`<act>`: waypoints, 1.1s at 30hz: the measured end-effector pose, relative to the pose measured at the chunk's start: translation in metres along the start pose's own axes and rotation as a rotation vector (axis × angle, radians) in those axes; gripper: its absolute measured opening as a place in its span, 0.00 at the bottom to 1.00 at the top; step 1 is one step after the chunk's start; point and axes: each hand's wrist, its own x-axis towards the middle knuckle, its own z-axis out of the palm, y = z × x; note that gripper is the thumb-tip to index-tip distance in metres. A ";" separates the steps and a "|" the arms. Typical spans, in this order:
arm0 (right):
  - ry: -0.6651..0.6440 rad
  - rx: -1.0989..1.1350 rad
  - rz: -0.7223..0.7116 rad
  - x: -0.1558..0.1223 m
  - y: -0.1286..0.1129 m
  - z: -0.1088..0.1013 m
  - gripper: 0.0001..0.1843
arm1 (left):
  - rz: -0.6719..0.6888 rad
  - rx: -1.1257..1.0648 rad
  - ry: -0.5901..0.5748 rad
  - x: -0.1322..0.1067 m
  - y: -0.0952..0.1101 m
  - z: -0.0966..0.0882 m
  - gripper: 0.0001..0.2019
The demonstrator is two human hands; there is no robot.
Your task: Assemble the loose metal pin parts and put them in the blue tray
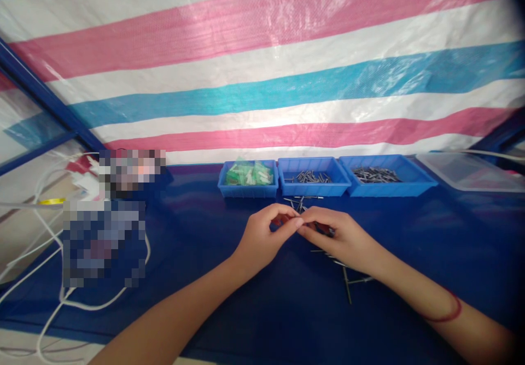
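Over the dark blue table, the fingertips of my left hand (pixel 262 234) and my right hand (pixel 344 239) meet. Each thumb and forefinger is pinched closed; whatever lies between them is too small or too hidden to make out. Thin metal pins (pixel 348 287) lie loose on the tabletop under and around my right hand, partly covered by it. More pins (pixel 301 202) are scattered just beyond my fingertips, in front of the middle bin.
Three blue plastic bins stand in a row behind my hands: a left one (pixel 248 191) with green and white pieces, a middle one (pixel 315 188) and a right one (pixel 389 189) with metal pins. A clear lid (pixel 467 174) lies right; white cables (pixel 98 306) run left.
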 end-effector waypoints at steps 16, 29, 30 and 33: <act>0.205 -0.047 0.000 -0.003 -0.004 -0.009 0.08 | 0.036 0.104 -0.081 0.001 -0.004 -0.001 0.08; 0.675 -0.864 0.373 -0.012 0.080 -0.109 0.15 | 0.323 0.746 -0.314 -0.003 -0.015 -0.005 0.19; 0.666 -0.909 0.369 -0.012 0.085 -0.113 0.16 | 0.327 0.762 -0.336 -0.003 -0.016 -0.005 0.19; 0.659 -0.926 0.280 -0.010 0.085 -0.109 0.19 | 0.342 0.784 -0.378 -0.004 -0.017 -0.004 0.19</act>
